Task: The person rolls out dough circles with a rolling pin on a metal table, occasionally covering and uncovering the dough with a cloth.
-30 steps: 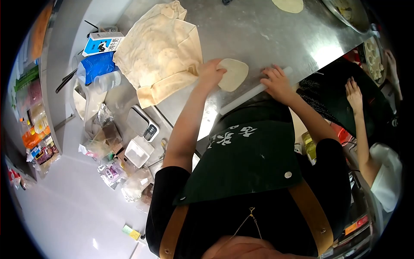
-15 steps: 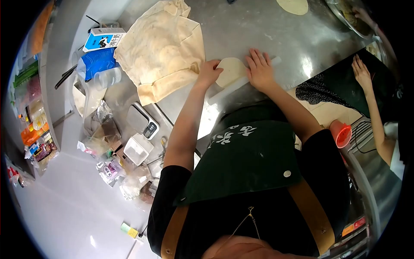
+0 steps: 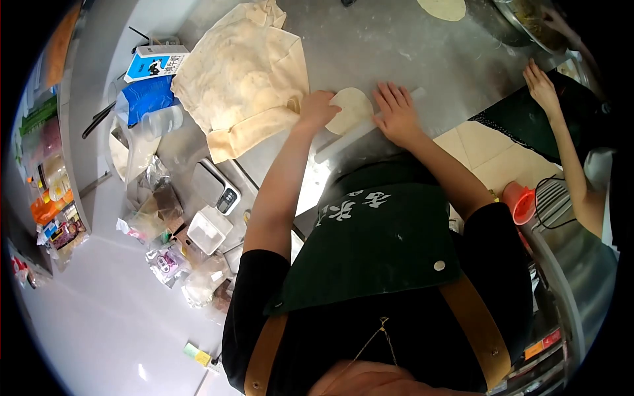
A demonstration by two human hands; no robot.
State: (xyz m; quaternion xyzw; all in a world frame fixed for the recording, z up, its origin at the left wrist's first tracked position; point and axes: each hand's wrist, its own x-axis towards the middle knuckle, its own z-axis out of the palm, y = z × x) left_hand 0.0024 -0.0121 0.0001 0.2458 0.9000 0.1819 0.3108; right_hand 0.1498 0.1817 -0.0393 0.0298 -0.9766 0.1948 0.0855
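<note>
My left hand [image 3: 319,111] pinches the left edge of a thin round dough sheet [image 3: 352,109] on the steel table. My right hand [image 3: 397,117] lies over a pale rolling pin [image 3: 347,141], fingers stretched out flat and pointing away from me. The pin slants along the near edge of the dough, and my palm covers part of it. Just left of my left hand is a cream cloth [image 3: 244,79] dusted with flour, spread over something that I cannot make out.
Another dough round [image 3: 444,8] lies at the far side, near a metal bowl [image 3: 525,23]. A co-worker's hand [image 3: 541,86] is by the table's right edge. On the left are a milk carton [image 3: 155,64], a blue bag [image 3: 146,99], a kitchen scale [image 3: 216,188] and a plastic tub [image 3: 209,230].
My right hand has drawn back slightly toward me on the rolling pin. My left hand still holds the dough edge. The co-worker's hand has moved farther up and left.
</note>
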